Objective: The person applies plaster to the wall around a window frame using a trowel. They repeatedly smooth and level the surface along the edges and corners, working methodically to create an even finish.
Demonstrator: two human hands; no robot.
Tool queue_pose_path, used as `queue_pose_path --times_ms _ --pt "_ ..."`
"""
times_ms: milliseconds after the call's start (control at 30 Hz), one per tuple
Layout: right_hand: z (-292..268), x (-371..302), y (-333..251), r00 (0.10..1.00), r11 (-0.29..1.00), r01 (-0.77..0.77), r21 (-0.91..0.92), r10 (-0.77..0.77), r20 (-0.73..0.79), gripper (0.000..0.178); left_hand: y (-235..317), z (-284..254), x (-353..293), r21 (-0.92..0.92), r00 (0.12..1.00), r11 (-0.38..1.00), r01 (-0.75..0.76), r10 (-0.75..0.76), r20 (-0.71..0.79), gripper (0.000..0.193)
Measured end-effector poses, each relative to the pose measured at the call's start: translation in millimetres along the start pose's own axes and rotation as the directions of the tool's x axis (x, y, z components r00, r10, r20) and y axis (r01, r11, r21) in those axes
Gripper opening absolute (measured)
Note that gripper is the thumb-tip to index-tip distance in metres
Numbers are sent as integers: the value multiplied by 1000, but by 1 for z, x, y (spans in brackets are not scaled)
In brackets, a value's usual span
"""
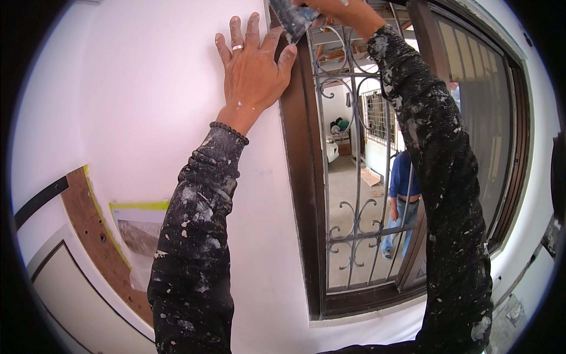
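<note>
My left hand [254,74] lies against the white wall [153,106] with its fingers spread, a ring on one of them. Its thumb reaches the edge of the brown window frame [302,141]. At the top edge of the view, my right hand [348,13] grips a putty knife [292,20] with a flat, blue-grey, smeared blade. The blade's lower corner is close to my left thumb, over the joint between wall and frame. The knife's handle is hidden, and its top is cut off. Both black sleeves are spattered with white.
Curled metal window bars [356,177] fill the opening beside the frame. Beyond them stands a person in a blue top [401,177]. A sliding pane [480,118] is at the right. Lower left are a brown board [94,224] and yellow tape [138,206].
</note>
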State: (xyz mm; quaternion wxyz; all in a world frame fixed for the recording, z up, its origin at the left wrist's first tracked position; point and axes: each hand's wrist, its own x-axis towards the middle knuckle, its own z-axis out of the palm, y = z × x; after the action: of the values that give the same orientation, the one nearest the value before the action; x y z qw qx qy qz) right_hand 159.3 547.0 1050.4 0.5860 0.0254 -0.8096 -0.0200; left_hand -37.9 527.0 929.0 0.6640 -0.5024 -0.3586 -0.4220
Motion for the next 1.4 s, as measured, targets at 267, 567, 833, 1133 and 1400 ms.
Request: queue_pose_path --times_ms 267,567,833,1133,1400 --pt "-7 9 25 987 944 97 315 -133 93 40 -2 3 0 12 1000 1000 -15 15 -12 61" --pt "-12 -2 18 990 973 132 -190 -117 84 35 -3 3 0 35 1000 999 -17 17 12 62" --pt "-5 4 18 935 835 351 -423 -337 111 40 -2 1 1 27 1000 1000 -11 11 17 66" --pt "17 -9 18 974 978 117 -171 -147 -175 38 0 2 1 40 1000 999 -5 5 17 63" --pt "30 9 35 976 992 77 -104 -97 -195 36 2 -1 1 51 999 998 -31 29 29 64"
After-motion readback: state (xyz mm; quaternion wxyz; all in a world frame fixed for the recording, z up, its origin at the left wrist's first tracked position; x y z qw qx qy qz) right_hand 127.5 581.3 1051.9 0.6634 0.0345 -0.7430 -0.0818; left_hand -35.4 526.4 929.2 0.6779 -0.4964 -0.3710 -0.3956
